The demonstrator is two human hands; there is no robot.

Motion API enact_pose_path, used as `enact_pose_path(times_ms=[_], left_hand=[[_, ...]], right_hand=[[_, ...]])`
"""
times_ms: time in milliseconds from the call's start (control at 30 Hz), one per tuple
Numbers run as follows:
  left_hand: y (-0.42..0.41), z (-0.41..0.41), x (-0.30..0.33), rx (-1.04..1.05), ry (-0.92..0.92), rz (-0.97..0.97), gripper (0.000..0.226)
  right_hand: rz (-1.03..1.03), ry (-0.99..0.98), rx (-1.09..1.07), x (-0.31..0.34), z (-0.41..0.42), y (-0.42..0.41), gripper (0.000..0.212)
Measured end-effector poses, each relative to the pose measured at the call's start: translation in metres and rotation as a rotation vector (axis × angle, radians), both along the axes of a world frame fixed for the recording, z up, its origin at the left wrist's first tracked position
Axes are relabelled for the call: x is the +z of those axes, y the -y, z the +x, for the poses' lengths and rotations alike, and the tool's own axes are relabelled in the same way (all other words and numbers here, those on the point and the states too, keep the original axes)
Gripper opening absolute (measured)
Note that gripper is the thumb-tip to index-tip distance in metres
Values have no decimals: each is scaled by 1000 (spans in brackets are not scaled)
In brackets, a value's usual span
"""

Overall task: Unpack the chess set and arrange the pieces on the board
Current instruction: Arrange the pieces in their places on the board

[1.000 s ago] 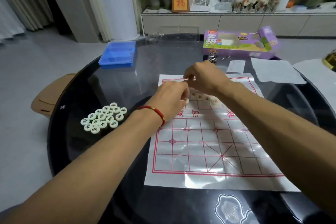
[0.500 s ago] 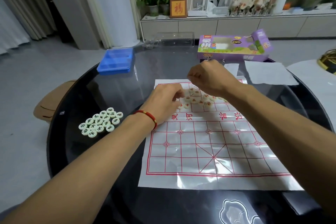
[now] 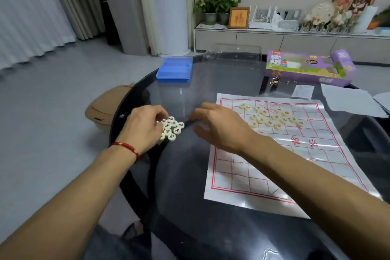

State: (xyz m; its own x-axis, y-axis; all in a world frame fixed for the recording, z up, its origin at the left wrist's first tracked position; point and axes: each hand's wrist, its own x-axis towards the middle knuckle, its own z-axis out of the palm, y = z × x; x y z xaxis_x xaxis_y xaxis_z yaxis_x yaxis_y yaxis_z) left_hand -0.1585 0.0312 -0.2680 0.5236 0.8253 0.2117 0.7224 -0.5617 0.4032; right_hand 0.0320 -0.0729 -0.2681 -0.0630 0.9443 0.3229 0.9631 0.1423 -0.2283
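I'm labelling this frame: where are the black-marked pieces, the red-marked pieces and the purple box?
black-marked pieces (image 3: 172, 127): head view, middle of the cluster.
red-marked pieces (image 3: 274, 118): head view, middle of the group.
purple box (image 3: 304, 67): head view, front face.

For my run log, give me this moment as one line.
step: gathering black-marked pieces | left hand: on black-marked pile | right hand: open, beside pile | red-marked pieces: loose on board

Left hand (image 3: 145, 127) reaches forward with fingers curled downward; right hand (image 3: 219, 126) hovers, fingers spread
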Motion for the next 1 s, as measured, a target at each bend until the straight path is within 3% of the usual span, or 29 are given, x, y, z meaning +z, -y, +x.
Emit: enact_pose_path(times_ms=[133,333,467,667,1000], left_hand=[[-3,-12,-4,-35,-51,-10,26],[1,-14,-15,-246,-122,96,17],[-1,-12,-24,-279,-201,159,17],[4,-9,-22,-292,-204,206,14],[14,-8,-19,-326,-192,175,20]], right_hand=[[-40,-14,-34,-15,-26,-32,23],[-6,148,-20,-26,-30,-37,18],[-16,237,2,-20,-30,-22,18],[-36,184,68,-16,-31,-14,25],[-77,179,86,-11,-18,-8,12]])
